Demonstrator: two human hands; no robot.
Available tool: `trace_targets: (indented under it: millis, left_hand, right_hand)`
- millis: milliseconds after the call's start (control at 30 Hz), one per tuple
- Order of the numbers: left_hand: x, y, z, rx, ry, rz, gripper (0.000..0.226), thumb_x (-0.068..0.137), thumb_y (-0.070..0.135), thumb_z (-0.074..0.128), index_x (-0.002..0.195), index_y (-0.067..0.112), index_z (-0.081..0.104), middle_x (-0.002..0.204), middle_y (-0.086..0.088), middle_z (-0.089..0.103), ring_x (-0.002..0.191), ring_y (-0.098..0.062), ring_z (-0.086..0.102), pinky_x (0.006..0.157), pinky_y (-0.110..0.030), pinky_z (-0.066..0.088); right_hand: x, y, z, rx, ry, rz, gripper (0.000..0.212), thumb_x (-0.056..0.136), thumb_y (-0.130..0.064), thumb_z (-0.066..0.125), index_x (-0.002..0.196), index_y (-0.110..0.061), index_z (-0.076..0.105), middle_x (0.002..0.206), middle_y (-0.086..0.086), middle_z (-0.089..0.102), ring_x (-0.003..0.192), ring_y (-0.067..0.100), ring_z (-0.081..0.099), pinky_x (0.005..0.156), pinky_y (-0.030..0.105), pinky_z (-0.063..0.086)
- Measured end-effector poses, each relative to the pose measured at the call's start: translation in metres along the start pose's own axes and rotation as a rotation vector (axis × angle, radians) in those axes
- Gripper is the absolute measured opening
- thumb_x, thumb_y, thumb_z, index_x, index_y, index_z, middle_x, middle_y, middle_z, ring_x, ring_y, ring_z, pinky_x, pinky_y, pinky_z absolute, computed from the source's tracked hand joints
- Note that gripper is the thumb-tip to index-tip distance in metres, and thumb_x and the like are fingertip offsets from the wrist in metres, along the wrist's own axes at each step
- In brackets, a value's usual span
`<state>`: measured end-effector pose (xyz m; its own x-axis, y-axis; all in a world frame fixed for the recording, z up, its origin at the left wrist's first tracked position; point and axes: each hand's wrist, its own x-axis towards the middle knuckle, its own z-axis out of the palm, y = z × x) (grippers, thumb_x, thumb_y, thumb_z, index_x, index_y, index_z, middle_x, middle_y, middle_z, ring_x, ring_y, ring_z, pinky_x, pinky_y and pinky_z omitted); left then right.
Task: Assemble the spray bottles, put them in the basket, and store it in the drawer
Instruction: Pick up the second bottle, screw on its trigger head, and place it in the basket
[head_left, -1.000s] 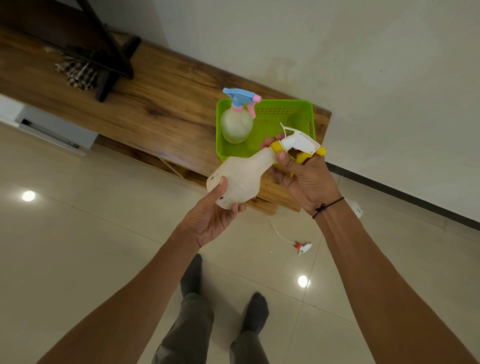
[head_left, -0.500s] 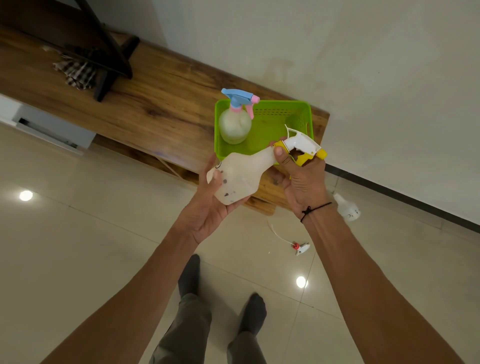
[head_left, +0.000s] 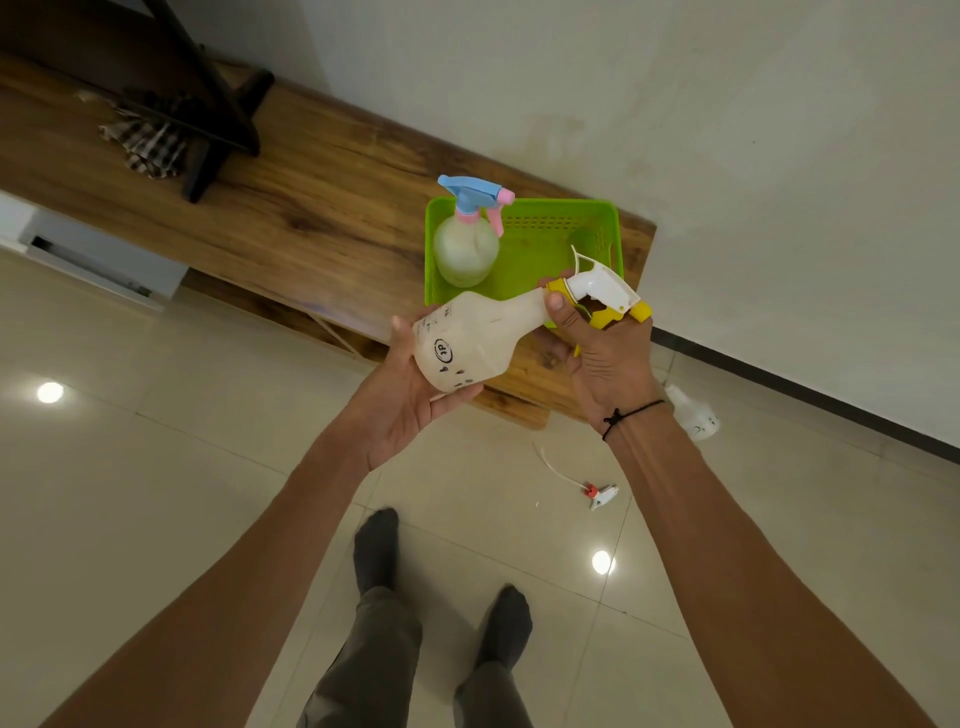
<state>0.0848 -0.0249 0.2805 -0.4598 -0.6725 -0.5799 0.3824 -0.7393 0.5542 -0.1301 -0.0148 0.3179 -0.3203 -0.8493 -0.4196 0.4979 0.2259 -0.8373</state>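
Note:
I hold a translucent white spray bottle (head_left: 475, 338) lying sideways in front of the green basket (head_left: 563, 228). My left hand (head_left: 400, 395) cups its base from below, fingers wrapped round it. My right hand (head_left: 605, 353) grips the white and yellow trigger head (head_left: 602, 293) at the bottle's neck, thumb on the yellow collar. A bottle with a blue and pink trigger (head_left: 467, 236) stands upright in the basket's left part. On the floor lie a loose white and red trigger head with tube (head_left: 597, 493) and another white bottle (head_left: 691, 413), partly hidden by my right wrist.
The basket sits at the right end of a low wooden cabinet (head_left: 291, 208) against the wall. A dark stand (head_left: 218, 109) and a checked cloth (head_left: 148, 143) are at its left. My feet (head_left: 441, 571) stand on the glossy tiled floor.
My left hand slid further under the bottle's base and closed round it. The bottle turned so its printed marks face up. My right hand stays on the trigger head.

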Motion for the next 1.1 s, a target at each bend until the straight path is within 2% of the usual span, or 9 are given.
trace_targets:
  millis: [200, 367, 433, 500, 567, 633, 900, 1000, 1100]
  left_hand:
    - [0.002, -0.007, -0.018, 0.036, -0.085, 0.041, 0.054, 0.106, 0.019, 0.057, 0.156, 0.017, 0.037, 0.157, -0.011, 0.052, 0.139, -0.034, 0.056, 0.106, -0.049, 0.054]
    - [0.003, -0.006, -0.015, 0.477, -0.002, 0.234, 0.090, 0.075, -0.010, 0.085, 0.138, 0.029, 0.036, 0.140, -0.003, 0.062, 0.126, -0.030, 0.063, 0.097, -0.048, 0.059]
    - [0.005, -0.006, -0.014, 0.525, 0.036, 0.310, 0.094, 0.071, -0.007, 0.088, 0.140, 0.027, 0.034, 0.141, -0.003, 0.058, 0.125, -0.025, 0.062, 0.093, -0.046, 0.060]
    - [0.007, -0.004, -0.012, 0.366, 0.013, 0.268, 0.080, 0.085, 0.009, 0.082, 0.146, 0.026, 0.033, 0.144, 0.000, 0.058, 0.130, -0.023, 0.062, 0.094, -0.042, 0.060]
    - [0.009, 0.000, -0.009, 0.164, -0.020, 0.126, 0.060, 0.103, 0.048, 0.056, 0.153, 0.022, 0.036, 0.152, -0.003, 0.057, 0.136, -0.027, 0.060, 0.101, -0.045, 0.058]
    - [0.011, 0.002, -0.008, 0.101, 0.006, 0.012, 0.074, 0.102, 0.069, 0.030, 0.155, 0.021, 0.043, 0.153, -0.009, 0.058, 0.137, -0.031, 0.059, 0.104, -0.047, 0.056]
    - [0.011, 0.010, -0.008, 0.292, -0.096, -0.138, 0.075, 0.084, 0.062, 0.074, 0.145, 0.026, 0.050, 0.140, -0.015, 0.067, 0.123, -0.038, 0.069, 0.080, -0.033, 0.065]
    - [0.015, 0.004, -0.009, 0.319, -0.082, 0.024, 0.070, 0.081, 0.039, 0.087, 0.137, 0.035, 0.046, 0.141, 0.001, 0.063, 0.123, -0.029, 0.069, 0.087, -0.043, 0.064]
    - [0.017, -0.005, -0.005, 0.390, -0.095, 0.215, 0.090, 0.082, 0.000, 0.085, 0.147, 0.041, 0.037, 0.136, 0.017, 0.060, 0.128, -0.026, 0.063, 0.095, -0.054, 0.059]
  right_hand:
    - [0.001, 0.000, -0.002, 0.039, 0.004, 0.008, 0.052, 0.093, 0.012, 0.065, 0.141, 0.013, 0.046, 0.126, 0.032, 0.061, 0.119, 0.038, 0.066, 0.096, 0.057, 0.060]
    - [-0.001, 0.003, -0.006, 0.035, -0.010, 0.015, 0.044, 0.092, 0.010, 0.067, 0.134, 0.002, 0.055, 0.120, 0.025, 0.065, 0.116, 0.035, 0.067, 0.094, 0.058, 0.060]
    - [-0.002, 0.006, -0.007, 0.034, -0.007, 0.018, 0.038, 0.092, 0.009, 0.068, 0.128, -0.001, 0.058, 0.114, 0.021, 0.069, 0.112, 0.032, 0.069, 0.095, 0.062, 0.058]
    - [-0.002, 0.008, -0.006, 0.045, -0.002, 0.009, 0.033, 0.093, 0.009, 0.068, 0.123, -0.003, 0.061, 0.109, 0.018, 0.071, 0.109, 0.030, 0.071, 0.095, 0.063, 0.058]
    - [-0.002, 0.007, -0.005, 0.055, 0.012, 0.004, 0.038, 0.093, 0.010, 0.067, 0.129, 0.004, 0.058, 0.112, 0.022, 0.069, 0.111, 0.032, 0.069, 0.094, 0.061, 0.059]
    - [-0.001, 0.006, -0.004, 0.063, 0.021, 0.002, 0.046, 0.092, 0.012, 0.066, 0.137, 0.010, 0.052, 0.118, 0.026, 0.065, 0.113, 0.035, 0.067, 0.092, 0.057, 0.061]
    - [0.001, 0.000, -0.012, 0.050, -0.029, 0.016, 0.029, 0.092, 0.012, 0.065, 0.117, -0.004, 0.061, 0.116, 0.025, 0.065, 0.112, 0.032, 0.068, 0.094, 0.052, 0.062]
    - [0.003, 0.000, -0.015, 0.045, -0.020, 0.001, 0.029, 0.091, 0.011, 0.068, 0.111, -0.010, 0.067, 0.108, 0.019, 0.071, 0.107, 0.029, 0.072, 0.086, 0.049, 0.064]
    - [0.006, 0.004, -0.015, 0.051, 0.028, -0.005, 0.034, 0.090, 0.006, 0.073, 0.121, -0.006, 0.064, 0.111, 0.015, 0.072, 0.109, 0.031, 0.072, 0.080, 0.049, 0.065]
